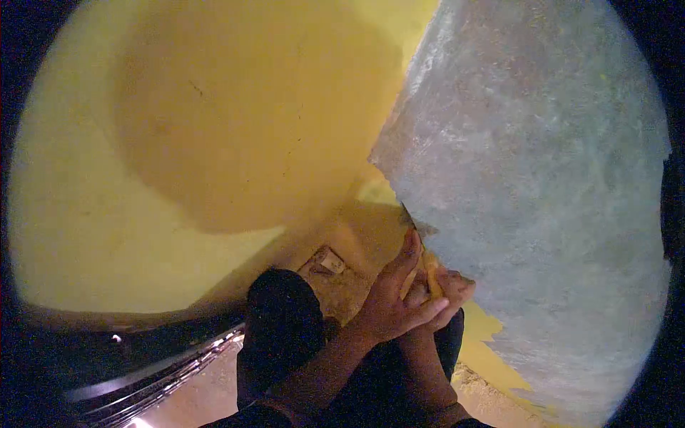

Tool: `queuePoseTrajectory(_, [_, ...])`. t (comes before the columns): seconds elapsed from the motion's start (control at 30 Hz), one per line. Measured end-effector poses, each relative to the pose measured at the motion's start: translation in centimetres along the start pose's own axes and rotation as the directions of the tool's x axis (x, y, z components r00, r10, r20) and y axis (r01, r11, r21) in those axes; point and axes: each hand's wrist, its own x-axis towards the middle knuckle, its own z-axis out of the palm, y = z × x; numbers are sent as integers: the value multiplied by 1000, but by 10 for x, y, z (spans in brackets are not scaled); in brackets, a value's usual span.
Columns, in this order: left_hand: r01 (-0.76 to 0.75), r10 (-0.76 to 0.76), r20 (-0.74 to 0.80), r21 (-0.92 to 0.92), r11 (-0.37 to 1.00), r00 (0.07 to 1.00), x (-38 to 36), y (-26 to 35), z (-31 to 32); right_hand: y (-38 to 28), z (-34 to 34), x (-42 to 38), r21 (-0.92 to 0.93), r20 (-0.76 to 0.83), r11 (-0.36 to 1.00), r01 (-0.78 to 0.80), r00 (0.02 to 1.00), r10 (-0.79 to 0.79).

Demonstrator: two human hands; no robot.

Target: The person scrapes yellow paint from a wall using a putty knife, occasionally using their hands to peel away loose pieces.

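Hands: your left hand [389, 303] overlaps your right hand [446, 289], both curled round a yellow piece [431, 279].
Wall: grey patch [542, 178] beside yellow paint [200, 143].

You are in a room under renovation or painting, not a furnished living space. A yellow painted wall [178, 143] meets a bare grey plaster wall [542, 178] at a ragged paint edge. The floor [342, 285] below is rough and dusty, with a scrap [327, 261] lying in the corner.
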Motion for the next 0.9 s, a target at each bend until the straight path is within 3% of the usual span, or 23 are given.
queuePoseTrajectory(0.17, [2,-1,57,-31,1000,998,4,-20,-8,47,-22,12,-37,7,995,-89,996,90])
queuePoseTrajectory(0.23, [-128,126,-103,-11,992,987,7,-23,-2,58,-27,14,-40,11,992,-121,993,121])
queuePoseTrajectory(0.27, [-132,130,-100,-9,991,986,8,-34,0,58,-28,14,-38,14,990,-134,991,135])
queuePoseTrajectory(0.3, [-14,20,-93,61,998,995,9,-54,3,53,-17,19,-35,12,991,-130,991,130])
queuePoseTrajectory(0.33, [104,-93,-91,131,986,992,9,-75,7,45,0,29,-344,198,930,131,978,-65])
queuePoseTrajectory(0.37, [100,-90,-78,132,986,993,13,-98,5,38,9,31,-560,417,720,409,891,-181])
queuePoseTrajectory(0.4, [380,-377,-96,10,925,921,20,-121,-2,38,5,26,-563,402,720,405,896,-190])
queuePoseTrajectory(0.43, [619,-627,-86,-106,778,774,25,-128,-7,46,4,24,-640,468,612,465,867,-168])
queuePoseTrajectory(0.47, [603,-610,-87,-92,792,788,21,-122,-2,50,10,27,-691,536,492,530,832,-144])
queuePoseTrajectory(0.53, [274,-352,-286,-277,921,891,0,-117,23,39,5,20,-634,532,518,575,810,-248])
queuePoseTrajectory(0.57, [321,-382,-201,-282,904,902,-5,-116,26,31,-3,13,-599,512,535,595,799,-315])
queuePoseTrajectory(0.7, [332,-365,-187,-187,925,912,-10,-40,33,3,-3,2,-598,426,543,590,808,-408])
queuePoseTrajectory(0.77, [22,-30,-227,-38,999,973,-16,-32,40,4,-11,9,-684,453,403,608,787,-419])
queuePoseTrajectory(0.8, [22,-30,-224,-37,999,974,-17,-26,41,-1,-13,12,-685,450,403,606,788,-420])
queuePoseTrajectory(0.83, [39,-53,-198,-77,996,979,-20,-19,43,-9,-15,14,-546,366,733,405,903,-226])
queuePoseTrajectory(0.87, [57,-77,-173,-118,991,982,-20,-13,44,-15,-14,16,-341,336,934,112,942,10])
queuePoseTrajectory(0.9, [58,-78,-173,-120,991,982,-19,-12,44,-14,-12,17,-343,336,933,112,942,11])
